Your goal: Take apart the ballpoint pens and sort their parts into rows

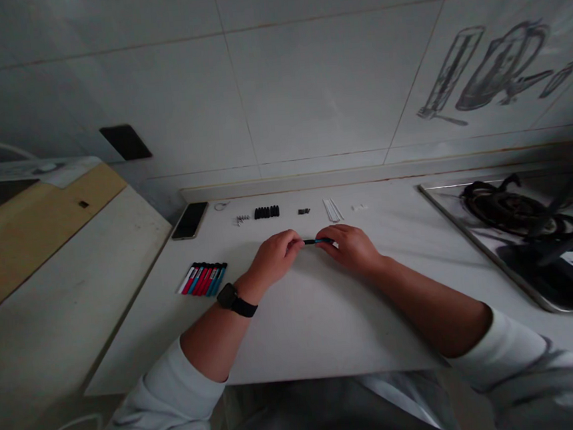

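Note:
My left hand (pixel 278 254) and my right hand (pixel 350 246) meet over the middle of the white counter, each pinching one end of a slim pen (pixel 309 242). Black shows on the pen near the left fingers, and blue near the right; the ends are covered by the fingers. Beyond the hands lie a group of small springs (pixel 242 219), a row of short black tubes (pixel 267 212), some tiny dark pieces (pixel 303 211), thin white refill-like sticks (pixel 333 209) and small whitish bits (pixel 359 207). Left of my left wrist, pen barrels (pixel 202 279) in white, red and teal with black ends lie side by side.
A phone (pixel 190 221) lies at the counter's back left, beside a small ring (pixel 222 206). On the right is a gas stove (pixel 497 213) with a metal rim. A tiled wall (pixel 316 92) closes the back. A pale cabinet-like box (pixel 60 261) stands left.

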`<action>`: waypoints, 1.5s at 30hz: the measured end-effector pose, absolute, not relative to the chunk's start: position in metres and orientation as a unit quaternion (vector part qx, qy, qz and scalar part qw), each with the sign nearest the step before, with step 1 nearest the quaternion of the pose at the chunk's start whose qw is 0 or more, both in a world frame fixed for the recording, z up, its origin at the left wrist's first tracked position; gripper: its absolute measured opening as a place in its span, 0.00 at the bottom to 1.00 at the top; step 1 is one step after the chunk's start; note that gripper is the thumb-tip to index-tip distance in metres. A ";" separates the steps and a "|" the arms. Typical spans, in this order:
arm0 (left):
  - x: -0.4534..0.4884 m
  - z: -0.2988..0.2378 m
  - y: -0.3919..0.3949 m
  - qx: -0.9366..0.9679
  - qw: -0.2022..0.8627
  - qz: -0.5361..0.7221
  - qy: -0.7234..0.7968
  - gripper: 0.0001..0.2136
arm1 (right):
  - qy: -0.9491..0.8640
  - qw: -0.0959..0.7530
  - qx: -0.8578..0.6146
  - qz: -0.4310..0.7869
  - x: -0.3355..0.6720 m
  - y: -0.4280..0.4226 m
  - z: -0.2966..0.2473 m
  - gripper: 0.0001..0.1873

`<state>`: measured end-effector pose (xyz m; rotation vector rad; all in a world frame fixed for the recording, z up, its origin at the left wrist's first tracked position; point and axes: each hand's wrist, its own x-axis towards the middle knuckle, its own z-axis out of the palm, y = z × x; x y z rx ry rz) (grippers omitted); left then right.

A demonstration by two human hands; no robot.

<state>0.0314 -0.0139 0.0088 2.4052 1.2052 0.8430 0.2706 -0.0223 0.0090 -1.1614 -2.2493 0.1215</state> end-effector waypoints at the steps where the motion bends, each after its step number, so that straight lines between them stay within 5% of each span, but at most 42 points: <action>1: 0.032 0.009 -0.014 0.838 0.164 0.303 0.422 0.03 | -0.847 0.296 -0.439 0.045 0.270 -0.022 0.009 0.09; 8: 0.032 0.011 -0.015 0.850 0.161 0.282 0.414 0.11 | -0.847 0.298 -0.437 0.044 0.270 -0.022 0.009 0.09; 11: 0.032 0.011 -0.014 0.838 0.170 0.303 0.420 0.04 | -0.850 0.295 -0.434 0.043 0.271 -0.021 0.008 0.09; 17: 0.033 0.013 -0.016 0.848 0.166 0.287 0.414 0.09 | -0.849 0.308 -0.427 0.043 0.271 -0.022 0.007 0.09; 21: 0.033 0.012 -0.016 0.838 0.160 0.311 0.418 0.04 | -0.848 0.308 -0.428 0.045 0.270 -0.023 0.009 0.09; 28: 0.032 0.016 -0.017 0.848 0.160 0.283 0.418 0.14 | -0.848 0.309 -0.428 0.049 0.270 -0.023 0.009 0.09; 37: 0.032 0.015 -0.014 0.845 0.102 0.298 0.433 0.04 | -0.836 0.282 -0.466 0.066 0.269 -0.023 0.009 0.08; 45: 0.031 0.014 -0.015 0.848 0.114 0.300 0.422 0.08 | -0.833 0.301 -0.460 0.065 0.270 -0.023 0.007 0.09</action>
